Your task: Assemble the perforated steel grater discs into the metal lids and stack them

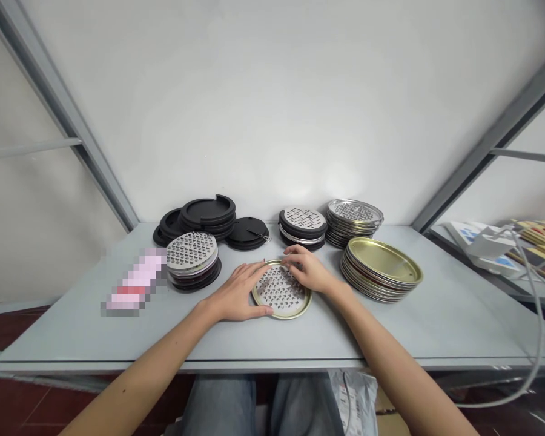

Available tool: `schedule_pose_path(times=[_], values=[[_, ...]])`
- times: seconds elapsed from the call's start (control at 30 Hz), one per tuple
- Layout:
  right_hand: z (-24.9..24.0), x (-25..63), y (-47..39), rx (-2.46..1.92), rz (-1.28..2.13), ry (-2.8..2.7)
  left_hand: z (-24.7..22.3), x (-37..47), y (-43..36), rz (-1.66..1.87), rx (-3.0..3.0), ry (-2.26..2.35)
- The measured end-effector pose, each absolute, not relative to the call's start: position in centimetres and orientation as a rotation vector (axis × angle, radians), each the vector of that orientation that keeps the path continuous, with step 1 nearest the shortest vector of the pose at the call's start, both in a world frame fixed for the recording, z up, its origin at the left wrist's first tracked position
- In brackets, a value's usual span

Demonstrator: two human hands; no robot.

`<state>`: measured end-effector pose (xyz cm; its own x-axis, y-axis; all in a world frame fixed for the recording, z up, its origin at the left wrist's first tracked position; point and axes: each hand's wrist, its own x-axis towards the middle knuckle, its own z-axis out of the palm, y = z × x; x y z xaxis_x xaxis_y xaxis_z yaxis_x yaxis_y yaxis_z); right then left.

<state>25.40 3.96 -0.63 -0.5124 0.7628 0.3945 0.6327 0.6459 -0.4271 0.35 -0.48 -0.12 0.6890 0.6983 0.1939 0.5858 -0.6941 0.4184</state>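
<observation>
A round metal grater plate [280, 290] lies in a shallow gold-rimmed round tray [295, 316] near the table's front middle. My left hand [243, 295] rests along its left side, fingers stretched toward the far rim and thumb apart by the near left edge. Over the far right part of the plate is my right hand [309, 270], its fingers bent but apart, touching at the rim. Some of the fingertip contact is hard to make out. To the right is a stack of gold round trays [381, 263]; to the left stands a stack topped by a grater plate [191, 251].
Along the wall stand black ring-shaped holders [209, 212], black discs with a wire clip [246, 233], a grater plate in a black holder [303, 221] and stacked silver-rimmed graters [354, 213]. A blurred pink item [138, 278] lies left. A white cable [539, 327] hangs right.
</observation>
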Motion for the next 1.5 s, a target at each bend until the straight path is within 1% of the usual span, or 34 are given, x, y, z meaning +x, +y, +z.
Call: schedule_pose_path(times=[0.27, 0.63, 1.03, 1.27, 1.5], values=[[-0.6, 25.2, 3.8, -1.14, 0.364, -2.314, 0.1, 0.4, -0.6, 0.478, 2.561, 1.022], [-0.9, 24.2, 3.7, -1.284, 0.456, -2.17, -0.3, 0.3, -0.1, 0.472, 2.51, 1.04], [0.4, 24.5, 3.6, -1.269, 0.769, -1.857, -0.5, 0.3, -0.1, 0.527, 2.453, 1.052], [0.2, 25.1, 3.8, -1.227, 1.024, -1.787, -0.2, 0.2, -0.1, 0.493, 2.479, 1.028], [-0.3, 25.1, 4.1, -1.232, 1.029, -1.694, -0.1, 0.2, -0.1, 0.482, 2.507, 1.034]])
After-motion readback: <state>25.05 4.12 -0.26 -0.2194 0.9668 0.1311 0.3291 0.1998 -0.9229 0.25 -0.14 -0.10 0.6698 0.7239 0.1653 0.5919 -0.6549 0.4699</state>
